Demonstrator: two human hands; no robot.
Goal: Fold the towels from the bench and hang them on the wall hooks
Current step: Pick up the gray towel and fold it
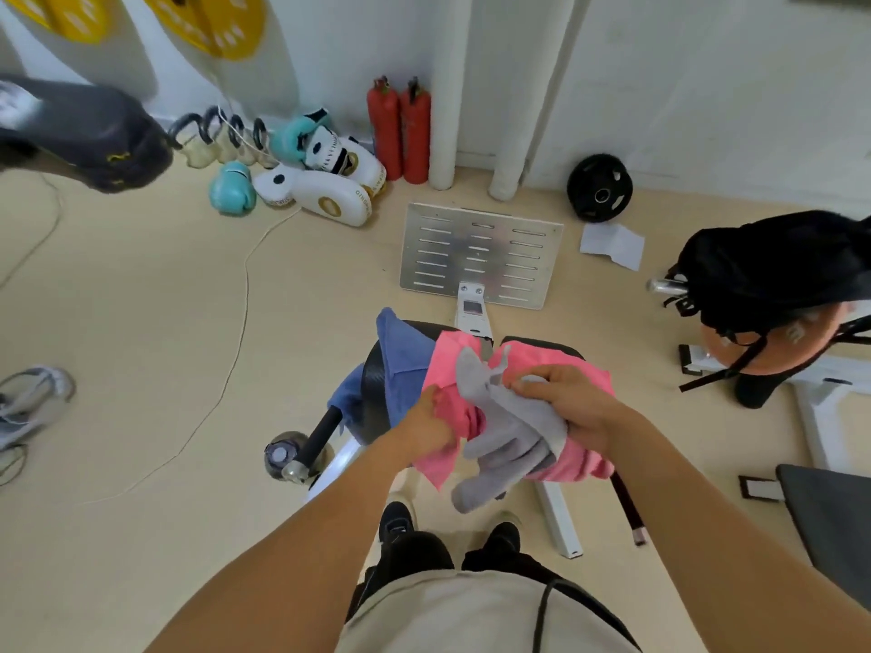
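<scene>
Right now your right hand (572,407) is clamped on the grey towel (511,438), fingers curled over its upper edge; the rest of it hangs down toward your feet. Your left hand (431,424) pinches the pink towel (584,459) just beside the grey one. Hands are close together, both above the bench (374,374).

Towel count on the bench: three. Grey on top, in your right hand. Pink underneath it, spread across the bench's near half. Blue towel (400,360) draped over the bench's left edge, clear of both hands.

Bench has a black pad on a white frame, with a slotted metal plate (480,254) at its far end.

Floor is pale beige, wall behind the bench is white. Against that wall beyond the bench: two red fire extinguishers (400,127), and left of them a pile of boxing gloves (311,174) in white and teal, count unclear. One black weight plate (599,188) leans on the wall, far right of the bench. One black backpack (773,271) is to the bench's right. A thin white cable (245,294) runs over the floor left of the bench.
</scene>
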